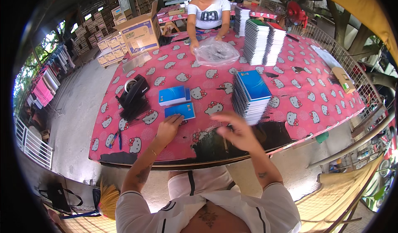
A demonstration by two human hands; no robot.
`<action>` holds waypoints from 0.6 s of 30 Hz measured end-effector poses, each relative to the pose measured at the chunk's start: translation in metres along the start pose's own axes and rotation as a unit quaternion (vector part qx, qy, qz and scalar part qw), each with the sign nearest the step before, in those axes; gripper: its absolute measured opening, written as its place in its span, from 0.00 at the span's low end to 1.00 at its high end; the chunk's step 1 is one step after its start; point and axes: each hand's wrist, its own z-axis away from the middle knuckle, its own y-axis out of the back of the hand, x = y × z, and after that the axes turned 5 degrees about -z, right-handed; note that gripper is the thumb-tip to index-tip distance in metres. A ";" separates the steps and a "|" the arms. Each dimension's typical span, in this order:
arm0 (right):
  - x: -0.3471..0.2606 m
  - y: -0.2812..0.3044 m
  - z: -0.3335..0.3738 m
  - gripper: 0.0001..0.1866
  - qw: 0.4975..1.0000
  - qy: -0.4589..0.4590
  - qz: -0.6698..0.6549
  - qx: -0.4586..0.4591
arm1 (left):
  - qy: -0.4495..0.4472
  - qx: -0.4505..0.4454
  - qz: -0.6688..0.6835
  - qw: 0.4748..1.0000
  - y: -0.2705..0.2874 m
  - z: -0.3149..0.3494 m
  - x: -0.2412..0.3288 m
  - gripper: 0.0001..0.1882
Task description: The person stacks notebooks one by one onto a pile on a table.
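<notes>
Two small piles of blue spiral notebooks lie before me. On the near notebook (181, 111), the fingers of my left hand (167, 128) lie flat over the lower left of its cover. Just behind it, another blue notebook (172, 95) sits on a second one that sticks out to the right. My right hand (239, 134) is raised above the table edge, fingers apart, empty and slightly blurred. It is nearest to a tall stack of spiral notebooks (248, 104) with a blue cover on top.
A black tape dispenser (133, 92) and a cutting tool (120, 141) lie left on the pink patterned tablecloth (207, 87). Across the table, a person handles a clear plastic bag (216, 52). Taller notebook stacks (256, 42) and an open carton (139, 34) stand further back.
</notes>
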 end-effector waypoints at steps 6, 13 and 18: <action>0.076 -0.067 0.007 0.29 0.994 -0.051 0.011 0.100 | 0.012 -0.018 0.027 0.999 0.050 -0.002 0.056 0.18; 0.125 -0.062 0.046 0.24 0.975 -0.181 -0.009 0.127 | 0.181 0.109 -0.023 0.977 0.025 0.029 -0.036 0.15; 0.108 -0.078 0.031 0.17 0.968 -0.235 -0.072 0.058 | 0.265 0.005 -0.148 0.953 0.027 0.083 -0.131 0.11</action>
